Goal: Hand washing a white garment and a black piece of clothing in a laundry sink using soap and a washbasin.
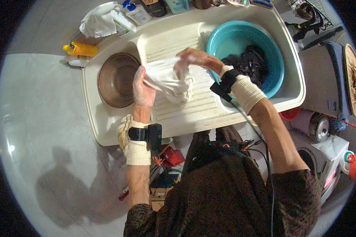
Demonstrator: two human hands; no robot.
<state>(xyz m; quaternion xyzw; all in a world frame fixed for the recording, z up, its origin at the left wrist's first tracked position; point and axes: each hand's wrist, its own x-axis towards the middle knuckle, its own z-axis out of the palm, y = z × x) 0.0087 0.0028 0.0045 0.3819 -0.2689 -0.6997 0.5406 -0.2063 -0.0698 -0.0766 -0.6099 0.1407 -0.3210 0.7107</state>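
A wet white cloth point(173, 81) hangs bunched over the ribbed washboard part of a cream laundry sink point(178, 121). My left hand point(144, 89), wet with suds, grips the cloth's left end, thumb up. My right hand point(185, 60) is slightly blurred at the cloth's upper right; its fingers are bent, and whether they grip the cloth is unclear. To the right, a teal plastic basin point(274, 74) holds dark wet fabric point(253, 63) in cloudy water. A brown metal bowl point(118, 80) sits in the small left compartment of the sink.
Along the back rim stand a white pump bottle point(138, 13), a dark bottle point(155, 7), a clear teal-labelled bottle point(178, 5) and a brush point(261, 3). A yellow bottle point(84, 49) lies at the left corner. A cable point(267, 157) runs along my right arm.
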